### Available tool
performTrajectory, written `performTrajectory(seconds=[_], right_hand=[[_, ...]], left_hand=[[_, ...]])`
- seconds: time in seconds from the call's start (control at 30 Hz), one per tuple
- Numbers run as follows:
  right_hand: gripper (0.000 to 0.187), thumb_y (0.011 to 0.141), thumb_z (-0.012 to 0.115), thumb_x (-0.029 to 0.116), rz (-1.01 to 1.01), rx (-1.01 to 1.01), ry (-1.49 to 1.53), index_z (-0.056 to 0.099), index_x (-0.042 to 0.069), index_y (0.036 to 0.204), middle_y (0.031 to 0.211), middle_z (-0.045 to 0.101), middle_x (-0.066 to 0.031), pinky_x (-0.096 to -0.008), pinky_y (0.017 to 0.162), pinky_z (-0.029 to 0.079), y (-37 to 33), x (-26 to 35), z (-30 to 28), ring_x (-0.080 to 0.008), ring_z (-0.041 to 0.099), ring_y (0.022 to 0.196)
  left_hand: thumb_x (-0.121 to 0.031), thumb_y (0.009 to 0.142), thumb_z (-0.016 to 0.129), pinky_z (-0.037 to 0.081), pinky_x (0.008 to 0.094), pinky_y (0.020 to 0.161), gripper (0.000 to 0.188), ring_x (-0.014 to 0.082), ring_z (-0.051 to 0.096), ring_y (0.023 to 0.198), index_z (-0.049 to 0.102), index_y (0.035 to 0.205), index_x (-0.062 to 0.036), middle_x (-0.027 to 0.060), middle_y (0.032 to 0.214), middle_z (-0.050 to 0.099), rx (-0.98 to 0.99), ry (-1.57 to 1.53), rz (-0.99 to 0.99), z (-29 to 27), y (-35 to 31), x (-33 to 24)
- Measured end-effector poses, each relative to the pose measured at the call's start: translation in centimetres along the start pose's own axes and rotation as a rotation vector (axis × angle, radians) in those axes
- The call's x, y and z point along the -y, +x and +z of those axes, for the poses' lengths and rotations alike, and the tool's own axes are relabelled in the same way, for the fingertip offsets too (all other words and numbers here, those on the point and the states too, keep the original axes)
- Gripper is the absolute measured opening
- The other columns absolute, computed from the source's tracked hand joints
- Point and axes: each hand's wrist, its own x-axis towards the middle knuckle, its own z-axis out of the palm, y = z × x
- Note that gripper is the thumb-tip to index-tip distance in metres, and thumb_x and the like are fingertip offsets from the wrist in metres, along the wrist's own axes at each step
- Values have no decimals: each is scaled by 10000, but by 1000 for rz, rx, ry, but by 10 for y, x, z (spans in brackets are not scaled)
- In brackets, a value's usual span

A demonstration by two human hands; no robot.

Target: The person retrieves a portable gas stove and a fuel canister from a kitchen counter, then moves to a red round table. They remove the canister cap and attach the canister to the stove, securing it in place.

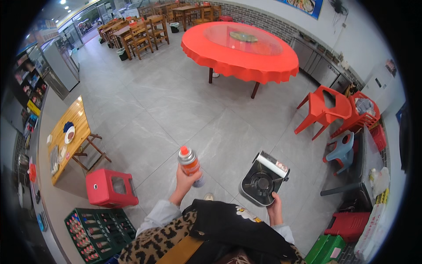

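Note:
My left hand (186, 181) is wrapped round a gas canister (189, 162), an orange and silver can with a red cap on top. The can is held nearly upright, cap away from me. In my right hand (275, 208) is a portable gas stove (263, 180), gripped by its near right edge. It has a black body with a round burner in the middle and a silver cover along its far side. Canister and stove are apart, both held in the air over the floor. The fingers under the stove are hidden.
A round table (241, 48) with a red cloth stands ahead. Red plastic chairs (326, 108) and a blue-grey stool (343, 148) are at right. At left are a wooden folding table (72, 115), a red stool (110, 188) and a green bottle crate (115, 220).

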Motion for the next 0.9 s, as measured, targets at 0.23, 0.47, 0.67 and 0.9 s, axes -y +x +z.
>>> performTrajectory(seconds=[0.23, 0.47, 0.67, 0.9], right_hand=[[236, 875, 621, 248, -94, 9, 24, 639, 69, 1027, 1019, 681, -46, -338, 875, 505, 171, 77, 30, -173, 640, 942], [207, 869, 631, 221, -61, 35, -1, 630, 59, 999, 987, 675, -40, -335, 855, 509, 390, 195, 78, -171, 634, 937], [153, 876, 620, 189, 16, 52, -7, 627, 63, 963, 955, 673, -28, -308, 826, 508, 572, 304, 112, -151, 631, 897], [189, 874, 617, 186, -27, 214, -99, 583, 57, 1007, 980, 656, -27, -302, 851, 503, 734, 382, 180, -147, 628, 922]], left_hand=[[-107, 696, 805, 513, 341, 862, 581, 166, 619, 974, 486, 1171, -11, 77, 1071, 616, 182, 70, -21, 109, 209, 22], [-113, 699, 804, 504, 349, 884, 608, 165, 606, 1003, 476, 1204, -24, 76, 1113, 596, 54, 110, 12, 230, 378, 69], [-121, 708, 813, 489, 341, 901, 590, 162, 611, 1014, 496, 1196, -25, 67, 1087, 620, -68, 73, 31, 312, 515, 74], [-118, 699, 831, 454, 346, 949, 623, 174, 585, 1085, 504, 1221, -26, 63, 1167, 598, -101, 177, 121, 365, 658, 96]])
